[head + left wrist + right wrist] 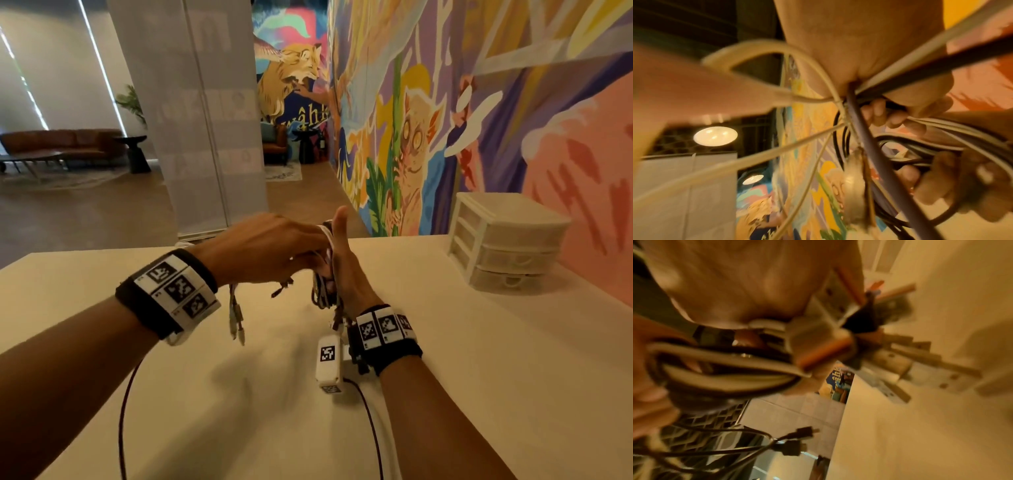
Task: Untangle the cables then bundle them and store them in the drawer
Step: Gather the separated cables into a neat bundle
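A bundle of black and white cables [323, 289] hangs above the cream table [445, 359], held between both hands. My right hand [337, 267] grips the coiled bundle [725, 368] with its thumb pointing up; its fingers [945, 178] curl round the loops. My left hand [308, 250] reaches across from the left and holds strands [879, 78] at the top of the bundle. White cable ends [236, 318] dangle under my left wrist, and black plugs [797, 436] hang loose below the bundle. The white drawer unit [503, 240] stands closed at the back right, against the mural wall.
A painted mural wall [479, 102] runs along the table's right side. A white tagged box [329, 363] hangs under my right wrist, with thin dark wires [371, 421] trailing toward me. A grey partition [205, 120] stands beyond the table's far edge.
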A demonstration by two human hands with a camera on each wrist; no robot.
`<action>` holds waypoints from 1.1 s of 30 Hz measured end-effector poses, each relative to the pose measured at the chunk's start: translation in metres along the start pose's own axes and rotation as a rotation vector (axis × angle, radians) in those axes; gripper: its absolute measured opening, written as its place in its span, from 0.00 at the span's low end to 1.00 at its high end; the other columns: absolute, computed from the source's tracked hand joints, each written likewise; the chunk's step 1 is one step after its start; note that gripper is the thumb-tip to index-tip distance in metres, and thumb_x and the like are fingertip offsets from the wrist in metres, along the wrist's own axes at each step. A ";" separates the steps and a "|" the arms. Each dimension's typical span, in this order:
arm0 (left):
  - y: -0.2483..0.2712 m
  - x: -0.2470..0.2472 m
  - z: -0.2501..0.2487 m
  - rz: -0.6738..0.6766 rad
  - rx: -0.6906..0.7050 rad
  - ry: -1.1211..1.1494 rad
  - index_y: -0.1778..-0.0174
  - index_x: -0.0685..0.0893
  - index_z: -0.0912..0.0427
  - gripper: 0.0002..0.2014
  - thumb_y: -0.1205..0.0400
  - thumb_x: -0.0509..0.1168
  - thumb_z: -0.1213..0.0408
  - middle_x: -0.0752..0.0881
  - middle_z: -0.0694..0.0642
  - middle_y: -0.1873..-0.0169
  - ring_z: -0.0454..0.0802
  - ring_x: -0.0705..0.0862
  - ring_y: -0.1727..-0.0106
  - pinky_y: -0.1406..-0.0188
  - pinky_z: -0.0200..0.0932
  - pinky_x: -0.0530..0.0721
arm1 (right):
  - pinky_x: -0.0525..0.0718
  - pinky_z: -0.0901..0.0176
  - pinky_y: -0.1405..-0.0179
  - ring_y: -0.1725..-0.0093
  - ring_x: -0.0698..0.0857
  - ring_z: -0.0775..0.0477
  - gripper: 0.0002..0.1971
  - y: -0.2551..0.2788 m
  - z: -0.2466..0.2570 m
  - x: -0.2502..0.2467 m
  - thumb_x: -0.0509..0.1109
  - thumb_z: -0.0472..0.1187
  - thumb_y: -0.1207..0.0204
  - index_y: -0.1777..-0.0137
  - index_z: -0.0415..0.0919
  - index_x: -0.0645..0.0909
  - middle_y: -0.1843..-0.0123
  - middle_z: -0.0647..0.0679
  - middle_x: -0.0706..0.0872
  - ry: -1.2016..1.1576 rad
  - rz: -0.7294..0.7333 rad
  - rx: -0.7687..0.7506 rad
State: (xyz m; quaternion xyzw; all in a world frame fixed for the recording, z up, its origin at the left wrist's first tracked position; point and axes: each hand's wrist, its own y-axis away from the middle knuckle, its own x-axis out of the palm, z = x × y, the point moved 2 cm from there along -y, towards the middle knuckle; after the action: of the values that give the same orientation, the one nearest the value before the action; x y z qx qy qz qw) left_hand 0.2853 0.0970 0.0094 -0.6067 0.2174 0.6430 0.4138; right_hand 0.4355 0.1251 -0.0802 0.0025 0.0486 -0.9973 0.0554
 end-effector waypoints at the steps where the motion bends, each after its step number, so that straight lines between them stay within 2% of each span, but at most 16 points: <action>1: 0.002 0.000 0.008 -0.026 -0.031 0.025 0.33 0.87 0.50 0.21 0.13 0.57 0.45 0.90 0.47 0.46 0.45 0.88 0.53 0.53 0.50 0.91 | 0.74 0.50 0.65 0.67 0.75 0.41 0.49 0.003 0.003 0.008 0.43 0.93 0.33 0.59 0.49 0.84 0.63 0.37 0.77 -0.084 0.094 -0.036; 2: 0.004 0.000 0.014 -0.041 -0.060 0.049 0.33 0.87 0.50 0.21 0.13 0.58 0.46 0.90 0.47 0.45 0.46 0.88 0.52 0.52 0.52 0.90 | 0.74 0.54 0.69 0.70 0.73 0.45 0.47 0.006 0.005 0.013 0.42 0.92 0.33 0.61 0.51 0.83 0.65 0.38 0.74 -0.165 0.174 -0.046; 6: 0.011 0.005 0.022 -0.078 -0.095 0.131 0.35 0.86 0.48 0.15 0.11 0.61 0.50 0.88 0.44 0.48 0.45 0.87 0.51 0.51 0.54 0.90 | 0.73 0.65 0.79 0.76 0.74 0.53 0.43 0.015 0.007 0.025 0.47 0.88 0.38 0.66 0.52 0.87 0.69 0.48 0.78 -0.351 0.445 0.068; 9: 0.009 0.005 0.022 -0.096 -0.120 0.191 0.34 0.87 0.48 0.11 0.10 0.65 0.55 0.90 0.44 0.45 0.44 0.88 0.47 0.48 0.48 0.89 | 0.78 0.65 0.77 0.75 0.77 0.56 0.42 0.016 0.002 0.026 0.64 0.87 0.44 0.55 0.48 0.84 0.69 0.52 0.78 -0.392 0.527 0.084; 11: 0.007 0.003 0.024 -0.074 -0.140 0.217 0.37 0.88 0.50 0.09 0.10 0.67 0.57 0.89 0.44 0.48 0.42 0.87 0.49 0.49 0.46 0.87 | 0.81 0.64 0.73 0.71 0.79 0.56 0.47 0.015 -0.005 0.025 0.75 0.87 0.51 0.51 0.44 0.81 0.65 0.52 0.80 -0.412 0.575 0.109; 13: 0.004 -0.001 0.024 -0.037 -0.157 0.261 0.40 0.89 0.52 0.06 0.10 0.69 0.58 0.88 0.44 0.53 0.38 0.86 0.52 0.49 0.47 0.86 | 0.82 0.65 0.70 0.67 0.79 0.56 0.48 0.016 -0.011 0.026 0.80 0.85 0.53 0.50 0.43 0.80 0.61 0.51 0.79 -0.451 0.639 0.155; 15: 0.001 -0.006 0.024 0.010 -0.181 0.294 0.42 0.90 0.53 0.08 0.11 0.70 0.54 0.90 0.44 0.53 0.39 0.88 0.53 0.47 0.51 0.89 | 0.81 0.67 0.69 0.66 0.77 0.57 0.40 0.018 -0.013 0.029 0.88 0.74 0.45 0.49 0.44 0.79 0.60 0.51 0.77 -0.482 0.674 0.184; 16: 0.000 -0.008 0.024 0.033 -0.198 0.302 0.43 0.91 0.52 0.11 0.12 0.71 0.49 0.91 0.44 0.53 0.40 0.89 0.53 0.46 0.53 0.90 | 0.80 0.68 0.69 0.67 0.76 0.58 0.33 0.018 -0.014 0.030 0.92 0.63 0.40 0.49 0.45 0.79 0.60 0.52 0.76 -0.476 0.671 0.187; 17: 0.000 -0.010 0.024 0.054 -0.215 0.307 0.44 0.91 0.51 0.16 0.14 0.70 0.42 0.92 0.44 0.53 0.40 0.89 0.53 0.45 0.54 0.91 | 0.79 0.68 0.70 0.68 0.76 0.58 0.26 0.018 -0.015 0.031 0.92 0.51 0.37 0.50 0.45 0.80 0.60 0.51 0.76 -0.462 0.655 0.188; 18: 0.000 -0.011 0.024 0.069 -0.231 0.313 0.44 0.92 0.50 0.21 0.17 0.68 0.36 0.92 0.44 0.54 0.40 0.90 0.53 0.45 0.55 0.91 | 0.79 0.67 0.71 0.69 0.76 0.58 0.19 0.018 -0.016 0.033 0.87 0.41 0.34 0.51 0.45 0.80 0.60 0.51 0.76 -0.463 0.648 0.201; 20: -0.001 -0.011 0.024 0.084 -0.270 0.354 0.42 0.90 0.49 0.27 0.22 0.68 0.30 0.92 0.45 0.53 0.40 0.91 0.52 0.43 0.57 0.91 | 0.77 0.67 0.74 0.71 0.73 0.57 0.12 0.018 -0.017 0.035 0.75 0.32 0.33 0.53 0.43 0.78 0.61 0.50 0.74 -0.545 0.671 0.264; 21: -0.001 -0.009 0.026 0.070 -0.303 0.399 0.39 0.88 0.49 0.26 0.23 0.71 0.33 0.92 0.46 0.51 0.40 0.91 0.51 0.41 0.55 0.91 | 0.75 0.67 0.75 0.71 0.72 0.57 0.12 0.017 -0.018 0.036 0.72 0.30 0.35 0.54 0.43 0.77 0.61 0.50 0.73 -0.590 0.673 0.291; 24: 0.004 -0.008 0.031 0.014 -0.331 0.491 0.29 0.81 0.44 0.24 0.20 0.79 0.51 0.91 0.44 0.47 0.39 0.91 0.45 0.38 0.48 0.90 | 0.77 0.65 0.73 0.68 0.73 0.54 0.14 0.017 -0.021 0.039 0.68 0.28 0.41 0.56 0.42 0.78 0.55 0.45 0.80 -0.647 0.625 0.275; 27: 0.006 -0.008 0.031 0.046 -0.229 0.423 0.30 0.85 0.42 0.20 0.17 0.79 0.60 0.85 0.40 0.36 0.38 0.86 0.38 0.35 0.42 0.87 | 0.80 0.62 0.67 0.58 0.75 0.49 0.17 0.014 -0.024 0.035 0.71 0.30 0.46 0.55 0.40 0.79 0.51 0.42 0.82 -0.709 0.618 0.253; 29: 0.006 -0.007 0.031 0.054 -0.197 0.310 0.30 0.86 0.39 0.21 0.17 0.78 0.61 0.77 0.44 0.29 0.41 0.81 0.36 0.35 0.43 0.86 | 0.78 0.60 0.62 0.57 0.77 0.47 0.17 0.012 -0.026 0.036 0.73 0.31 0.46 0.55 0.40 0.79 0.50 0.42 0.81 -0.730 0.643 0.264; 33: 0.002 0.001 0.029 0.024 -0.106 -0.019 0.25 0.84 0.32 0.23 0.16 0.76 0.54 0.70 0.49 0.17 0.52 0.74 0.22 0.25 0.57 0.82 | 0.73 0.58 0.56 0.56 0.78 0.46 0.17 0.013 -0.028 0.041 0.74 0.32 0.49 0.57 0.40 0.80 0.51 0.42 0.81 -0.688 0.667 0.266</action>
State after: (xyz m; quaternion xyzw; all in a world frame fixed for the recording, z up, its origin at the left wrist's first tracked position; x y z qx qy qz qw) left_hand 0.2661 0.1188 0.0132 -0.6191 0.1865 0.6642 0.3751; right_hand 0.3964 0.1110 -0.1097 -0.3044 -0.1034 -0.8658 0.3834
